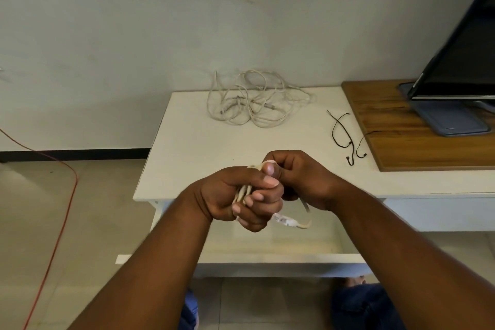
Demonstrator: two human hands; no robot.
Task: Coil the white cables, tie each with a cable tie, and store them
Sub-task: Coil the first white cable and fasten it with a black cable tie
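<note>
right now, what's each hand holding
Left hand: fingers curled round the coiled white cable.
Right hand: fingers curled, pinching the same cable.

Both forearms are bare, with nothing worn at the wrists of the left hand (235, 195) or the right hand (305, 179). The fingernails (271, 181) are cut short. Below the surface's near edge, the right trouser leg (367, 305) is dark blue and the left trouser leg (190, 308) a brighter blue.
</note>
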